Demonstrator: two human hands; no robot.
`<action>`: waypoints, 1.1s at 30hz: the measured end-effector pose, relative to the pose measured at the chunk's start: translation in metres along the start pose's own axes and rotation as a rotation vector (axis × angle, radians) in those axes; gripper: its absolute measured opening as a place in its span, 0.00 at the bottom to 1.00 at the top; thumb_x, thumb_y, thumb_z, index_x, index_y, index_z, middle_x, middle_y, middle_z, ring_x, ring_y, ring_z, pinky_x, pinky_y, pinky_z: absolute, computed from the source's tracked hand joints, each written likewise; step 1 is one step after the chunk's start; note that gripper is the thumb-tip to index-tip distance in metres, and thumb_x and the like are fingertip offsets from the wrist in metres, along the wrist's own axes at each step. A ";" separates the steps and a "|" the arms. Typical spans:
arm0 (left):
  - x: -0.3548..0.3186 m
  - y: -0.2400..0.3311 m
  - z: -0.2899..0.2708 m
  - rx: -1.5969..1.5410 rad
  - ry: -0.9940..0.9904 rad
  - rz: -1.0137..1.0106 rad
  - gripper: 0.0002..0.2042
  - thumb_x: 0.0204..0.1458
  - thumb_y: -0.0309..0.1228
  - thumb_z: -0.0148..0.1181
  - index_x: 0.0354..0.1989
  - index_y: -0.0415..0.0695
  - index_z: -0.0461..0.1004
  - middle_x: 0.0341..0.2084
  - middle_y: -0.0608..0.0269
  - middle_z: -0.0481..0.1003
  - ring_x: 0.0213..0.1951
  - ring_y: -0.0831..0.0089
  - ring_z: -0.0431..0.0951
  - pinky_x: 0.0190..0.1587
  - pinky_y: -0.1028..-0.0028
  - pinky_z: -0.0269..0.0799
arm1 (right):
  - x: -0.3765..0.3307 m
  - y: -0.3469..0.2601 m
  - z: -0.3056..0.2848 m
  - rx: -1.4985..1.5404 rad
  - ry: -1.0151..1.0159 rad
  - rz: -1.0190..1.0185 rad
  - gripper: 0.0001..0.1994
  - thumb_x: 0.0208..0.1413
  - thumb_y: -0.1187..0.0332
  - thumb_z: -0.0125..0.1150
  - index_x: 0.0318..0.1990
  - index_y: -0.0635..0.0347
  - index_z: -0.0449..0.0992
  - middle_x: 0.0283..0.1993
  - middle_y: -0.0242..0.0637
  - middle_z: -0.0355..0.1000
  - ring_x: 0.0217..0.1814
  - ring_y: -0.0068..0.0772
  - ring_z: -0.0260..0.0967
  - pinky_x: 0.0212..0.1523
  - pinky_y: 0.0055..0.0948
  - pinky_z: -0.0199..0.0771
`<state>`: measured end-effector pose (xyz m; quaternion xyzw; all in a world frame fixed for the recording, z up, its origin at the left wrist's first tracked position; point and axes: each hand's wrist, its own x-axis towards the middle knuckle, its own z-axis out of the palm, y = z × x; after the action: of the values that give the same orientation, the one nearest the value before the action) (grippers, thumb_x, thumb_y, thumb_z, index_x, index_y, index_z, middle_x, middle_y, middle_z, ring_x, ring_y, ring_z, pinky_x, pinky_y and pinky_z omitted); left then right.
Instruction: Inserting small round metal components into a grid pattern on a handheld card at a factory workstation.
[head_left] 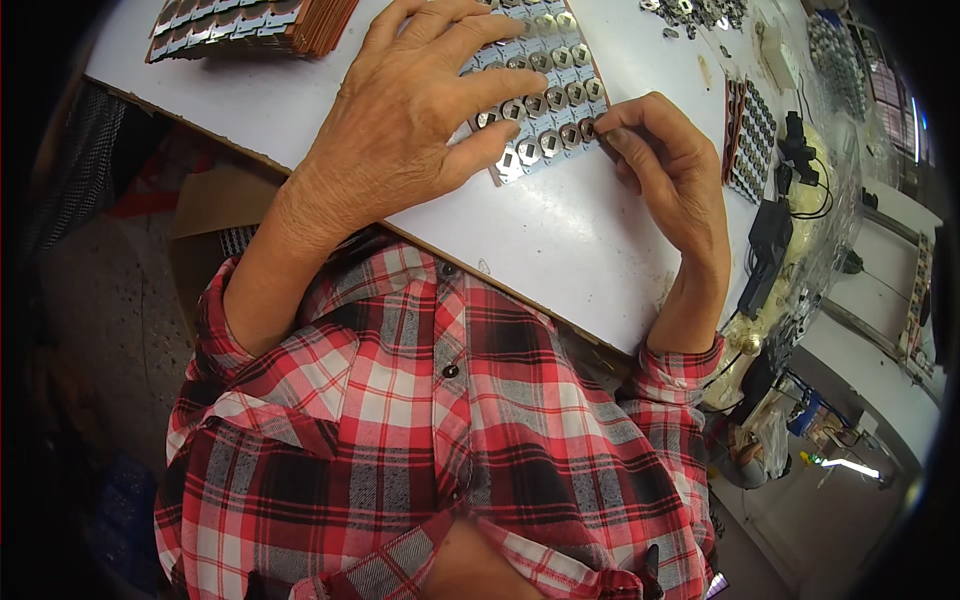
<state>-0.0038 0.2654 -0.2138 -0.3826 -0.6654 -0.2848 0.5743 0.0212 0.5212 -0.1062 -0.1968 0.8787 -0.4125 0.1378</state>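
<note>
A flat board (548, 130) with rows of small silver metal pieces lies on the white table (560, 240). My left hand (420, 110) rests palm-down on the board, fingers spread over the rows, holding nothing. My right hand (665, 165) is at the board's right edge, thumb and fingertips pinched on one small metal piece (590, 127) in the lower right rows. Both forearms come out of red plaid sleeves.
A stack of similar boards (250, 25) lies at the far left of the table. Loose metal pieces (700, 12) are scattered at the far right. Another filled board (752, 140) stands on edge to the right, beside black cables and a device (775, 235). A cardboard box (215, 215) sits below the table's left edge.
</note>
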 end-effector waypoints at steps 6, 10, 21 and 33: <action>0.000 0.001 -0.001 -0.011 -0.018 -0.015 0.18 0.48 0.35 0.67 0.49 0.47 0.83 0.55 0.48 0.74 0.60 0.52 0.70 0.63 0.52 0.61 | 0.003 -0.004 0.001 0.045 0.052 0.092 0.04 0.67 0.75 0.61 0.46 0.64 0.76 0.31 0.25 0.72 0.29 0.12 0.64 0.28 0.16 0.64; 0.000 0.002 -0.002 -0.063 -0.013 -0.045 0.18 0.48 0.35 0.67 0.49 0.48 0.83 0.55 0.48 0.74 0.60 0.52 0.70 0.63 0.51 0.61 | 0.003 -0.003 -0.004 0.074 0.031 0.089 0.03 0.67 0.75 0.60 0.44 0.64 0.76 0.30 0.24 0.71 0.28 0.12 0.63 0.26 0.16 0.63; 0.000 0.003 -0.002 -0.072 -0.003 -0.048 0.18 0.47 0.34 0.67 0.49 0.48 0.83 0.55 0.48 0.73 0.59 0.50 0.70 0.62 0.52 0.62 | 0.008 0.000 -0.005 0.056 -0.024 0.047 0.02 0.67 0.74 0.60 0.43 0.62 0.77 0.29 0.24 0.70 0.28 0.13 0.63 0.28 0.16 0.63; 0.003 0.005 -0.002 -0.108 0.001 -0.074 0.18 0.48 0.33 0.67 0.49 0.47 0.83 0.56 0.49 0.73 0.59 0.50 0.70 0.62 0.52 0.63 | 0.011 0.005 -0.009 0.027 -0.027 0.041 0.02 0.67 0.75 0.61 0.43 0.61 0.77 0.29 0.23 0.70 0.28 0.13 0.63 0.28 0.17 0.63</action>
<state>0.0012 0.2669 -0.2112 -0.3877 -0.6624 -0.3417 0.5424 0.0066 0.5254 -0.1052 -0.1825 0.8750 -0.4187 0.1604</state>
